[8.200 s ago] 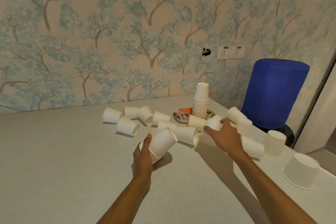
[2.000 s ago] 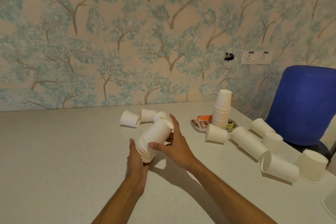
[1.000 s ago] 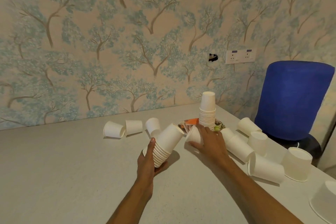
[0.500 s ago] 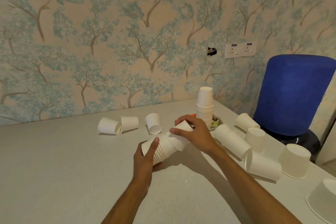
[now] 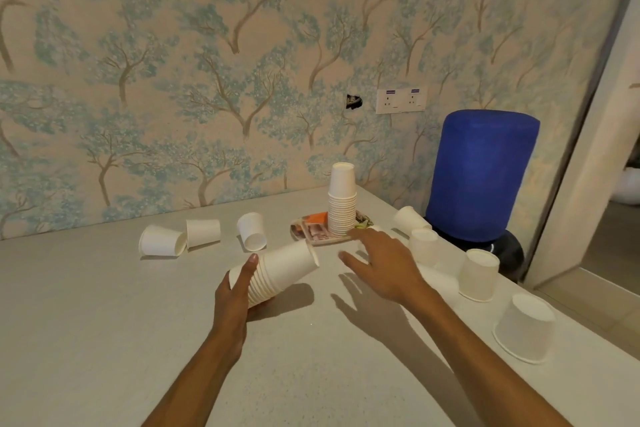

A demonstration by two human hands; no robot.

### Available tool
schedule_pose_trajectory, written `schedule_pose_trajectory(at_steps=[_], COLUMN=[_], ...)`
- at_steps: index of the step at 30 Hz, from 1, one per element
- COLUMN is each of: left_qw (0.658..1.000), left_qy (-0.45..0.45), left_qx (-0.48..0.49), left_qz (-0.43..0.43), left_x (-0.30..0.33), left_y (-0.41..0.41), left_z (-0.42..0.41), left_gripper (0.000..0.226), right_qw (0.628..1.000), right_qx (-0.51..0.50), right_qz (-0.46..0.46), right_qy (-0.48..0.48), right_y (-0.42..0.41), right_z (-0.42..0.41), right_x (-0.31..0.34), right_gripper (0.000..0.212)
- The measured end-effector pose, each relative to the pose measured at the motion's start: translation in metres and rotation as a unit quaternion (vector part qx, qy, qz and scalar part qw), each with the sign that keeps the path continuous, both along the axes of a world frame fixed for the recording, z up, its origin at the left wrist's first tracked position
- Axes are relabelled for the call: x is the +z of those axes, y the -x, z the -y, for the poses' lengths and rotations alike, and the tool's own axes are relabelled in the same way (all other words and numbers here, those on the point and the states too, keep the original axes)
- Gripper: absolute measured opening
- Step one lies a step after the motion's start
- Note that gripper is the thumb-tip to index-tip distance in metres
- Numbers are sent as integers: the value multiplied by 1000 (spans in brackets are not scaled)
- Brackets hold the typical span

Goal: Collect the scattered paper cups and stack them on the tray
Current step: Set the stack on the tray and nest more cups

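My left hand [image 5: 235, 291] grips a nested stack of white paper cups [image 5: 280, 270], tilted up to the right above the table. My right hand [image 5: 384, 267] hovers open, fingers spread, just right of that stack and in front of the tray [image 5: 313, 234]. A tall upright stack of cups [image 5: 342, 204] stands on the tray. Three loose cups lie at the back left: one on its side [image 5: 161, 241], one [image 5: 203, 232], and one [image 5: 252, 231]. More loose cups stand or lie along the right edge [image 5: 424, 246], [image 5: 479, 274], [image 5: 524, 328], [image 5: 408, 220].
The grey table [image 5: 104, 322] runs to a patterned wall at the back. A blue chair back [image 5: 481, 177] stands off the table's right edge, beside a doorway. The tray carries orange and printed packets beside the tall stack.
My right hand slid a cup onto the stack in my left hand, then let go and moved right, open. The held stack has grown since the earliest frame, and fewer loose cups lie in the middle.
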State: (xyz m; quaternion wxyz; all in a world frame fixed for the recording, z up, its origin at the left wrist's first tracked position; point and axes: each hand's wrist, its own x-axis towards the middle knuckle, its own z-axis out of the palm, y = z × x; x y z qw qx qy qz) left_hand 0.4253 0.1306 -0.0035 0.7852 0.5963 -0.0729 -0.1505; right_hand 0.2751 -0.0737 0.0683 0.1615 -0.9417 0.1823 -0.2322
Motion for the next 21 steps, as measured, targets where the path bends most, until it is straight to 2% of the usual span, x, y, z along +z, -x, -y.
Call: schedule_pose_trajectory(at_steps=[3,7,10,14,18,21], left_qw=[1000,1000,1000,1000,1000,1000], left_qy=[6,11,12,10,9,5], left_qx=[-8,-14,-12,-11,-9,-10], left_qz=[-2,-5,-8,-9,-15,-11], left_x=[-1,-2,-2,-2,-2,-1], left_y=[-2,-4,-4,-4,-3,-2], left_z=[0,0,-1,-2,-1,-1], left_gripper=[83,66,65,67,69,74], right_qw=[983,966,961,966,987,994], right_qx=[-103,-170,-197,-206,-144,-84], right_qz=[-88,-130,-157,-123,-58,-30], right_qy=[126,145,113,93,-45,-63], right_y=[29,55,66,76,80,74], right_z=[14,29,30,29,27,14], right_x=[-8,-22,-35,-42,-35,-28], right_gripper=[61,75,76,75,83,78])
